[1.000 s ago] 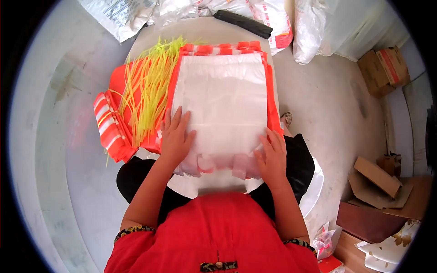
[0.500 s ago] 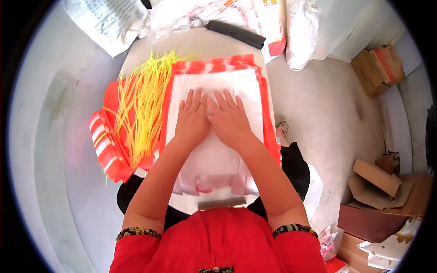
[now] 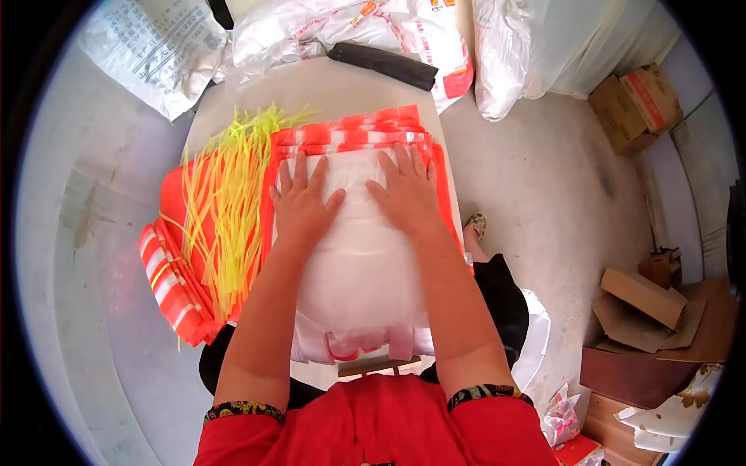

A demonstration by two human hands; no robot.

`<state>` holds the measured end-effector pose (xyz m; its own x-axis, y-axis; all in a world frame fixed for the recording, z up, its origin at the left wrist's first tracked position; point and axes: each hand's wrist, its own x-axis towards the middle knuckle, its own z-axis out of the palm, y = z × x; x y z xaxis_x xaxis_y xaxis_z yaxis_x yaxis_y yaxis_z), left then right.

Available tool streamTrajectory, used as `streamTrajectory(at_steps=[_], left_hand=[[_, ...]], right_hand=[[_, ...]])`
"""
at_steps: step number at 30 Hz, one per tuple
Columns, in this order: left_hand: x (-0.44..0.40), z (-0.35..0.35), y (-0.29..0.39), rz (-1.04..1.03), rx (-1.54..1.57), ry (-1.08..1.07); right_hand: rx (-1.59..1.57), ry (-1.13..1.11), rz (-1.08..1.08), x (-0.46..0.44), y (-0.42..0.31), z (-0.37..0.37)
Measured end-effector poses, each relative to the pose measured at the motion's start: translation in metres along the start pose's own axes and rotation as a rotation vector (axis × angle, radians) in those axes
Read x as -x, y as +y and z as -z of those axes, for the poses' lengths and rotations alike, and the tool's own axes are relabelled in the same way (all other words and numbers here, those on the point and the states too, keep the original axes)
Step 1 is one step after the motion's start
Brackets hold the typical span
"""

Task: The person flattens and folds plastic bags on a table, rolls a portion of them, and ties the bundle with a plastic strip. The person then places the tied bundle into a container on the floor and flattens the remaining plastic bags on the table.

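Note:
A stack of white plastic bags [image 3: 361, 264] lies flat in front of me, its handle ends toward my body. Under it, red-and-white striped plastic bags [image 3: 350, 138] stick out along the far and right edges. My left hand [image 3: 301, 208] rests palm down on the white stack's left side, fingers spread. On the right side my right hand [image 3: 408, 194] also lies flat, its fingertips near the far edge. Both hands hold nothing. Left of the stack, a bunch of yellow plastic strips [image 3: 233, 210] lies over red plastic, beside a tied striped bundle [image 3: 172, 283].
A black rolled item [image 3: 382, 65] lies at the far end of the table [image 3: 256, 89]. Beyond it are white printed sacks [image 3: 311, 31]. Cardboard boxes [image 3: 637, 109] stand on the floor at right, with an opened carton [image 3: 645, 311] nearer me.
My hands have moved apart, from nearly touching at the middle of the white bags to their left and right sides. The camera view has shifted slightly.

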<state>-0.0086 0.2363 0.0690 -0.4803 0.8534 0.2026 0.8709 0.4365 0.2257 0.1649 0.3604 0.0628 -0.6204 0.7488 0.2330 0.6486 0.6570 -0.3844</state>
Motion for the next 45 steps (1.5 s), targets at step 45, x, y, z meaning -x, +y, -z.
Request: streamTrajectory(at_steps=[45], left_hand=[[0.379,0.098,-0.179,0.165,-0.331,0.395]], right_hand=[[-1.748,0.435,0.927,0.327,-0.14,0.349]])
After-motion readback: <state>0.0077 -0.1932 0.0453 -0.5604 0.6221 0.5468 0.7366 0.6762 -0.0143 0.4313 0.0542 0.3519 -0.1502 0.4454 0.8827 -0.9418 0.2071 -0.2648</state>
